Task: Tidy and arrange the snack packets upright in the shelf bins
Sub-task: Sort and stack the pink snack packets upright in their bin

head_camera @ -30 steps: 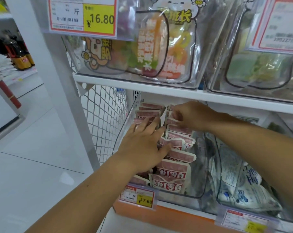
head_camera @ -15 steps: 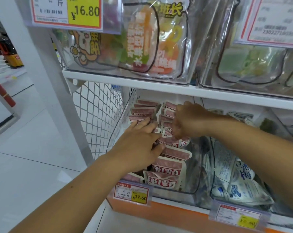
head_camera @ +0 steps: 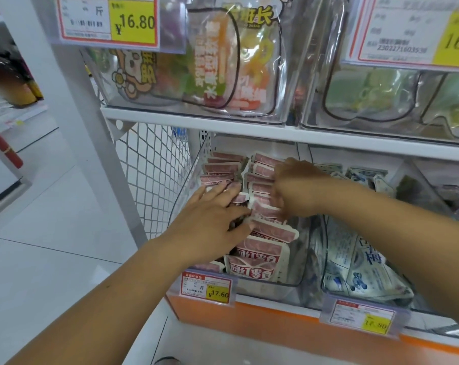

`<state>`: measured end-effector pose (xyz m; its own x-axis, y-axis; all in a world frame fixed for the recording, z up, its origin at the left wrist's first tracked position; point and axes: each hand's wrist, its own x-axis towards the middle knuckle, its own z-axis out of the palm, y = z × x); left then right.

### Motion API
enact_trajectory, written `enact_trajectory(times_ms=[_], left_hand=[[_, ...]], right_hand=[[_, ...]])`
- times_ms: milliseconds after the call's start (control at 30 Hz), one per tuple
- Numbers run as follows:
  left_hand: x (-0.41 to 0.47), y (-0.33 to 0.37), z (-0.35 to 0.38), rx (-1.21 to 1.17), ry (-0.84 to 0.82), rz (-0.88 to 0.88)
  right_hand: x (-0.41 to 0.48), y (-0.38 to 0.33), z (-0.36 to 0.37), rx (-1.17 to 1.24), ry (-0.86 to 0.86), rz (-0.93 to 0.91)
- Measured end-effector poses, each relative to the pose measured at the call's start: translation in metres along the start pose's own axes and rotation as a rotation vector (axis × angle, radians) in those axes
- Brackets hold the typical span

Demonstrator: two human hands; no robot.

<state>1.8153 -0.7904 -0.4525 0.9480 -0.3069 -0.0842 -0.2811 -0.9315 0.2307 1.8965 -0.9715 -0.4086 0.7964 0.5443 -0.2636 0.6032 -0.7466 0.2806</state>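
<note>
Two hands point(head_camera: 209, 222) point(head_camera: 299, 192), four price tags point(head_camera: 108, 21) point(head_camera: 412, 32) point(head_camera: 206, 287) point(head_camera: 362, 318).

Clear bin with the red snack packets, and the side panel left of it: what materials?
The bin: likely clear glossy rigid plastic; red snack packets show through its wall, with glare. The side panel: seemingly white-coated metal wire mesh, with open diamond gaps.

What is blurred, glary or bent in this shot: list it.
Head view: even shop light, no hard shadows; the right hand looks smeared over the pink packets; the bottles at far left are blurred; the clear upper bins show sheen; the wide lens leans the white shelf post.
</note>
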Motion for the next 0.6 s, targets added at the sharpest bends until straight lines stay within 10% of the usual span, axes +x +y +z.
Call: enact_trajectory(times_ms=[200,367,600], left_hand=[[-0.001,-0.001,0.003,-0.008,0.052,0.040],[-0.006,0.000,0.006,-0.072,0.161,0.097],[-0.005,0.005,0.004,-0.022,0.173,0.012]], right_hand=[[0.001,0.001,0.003,-0.030,0.020,-0.019],[-0.016,0.008,-0.008,0.448,0.034,-0.015],[-0.017,0.001,-0.002,0.293,0.024,0.076]])
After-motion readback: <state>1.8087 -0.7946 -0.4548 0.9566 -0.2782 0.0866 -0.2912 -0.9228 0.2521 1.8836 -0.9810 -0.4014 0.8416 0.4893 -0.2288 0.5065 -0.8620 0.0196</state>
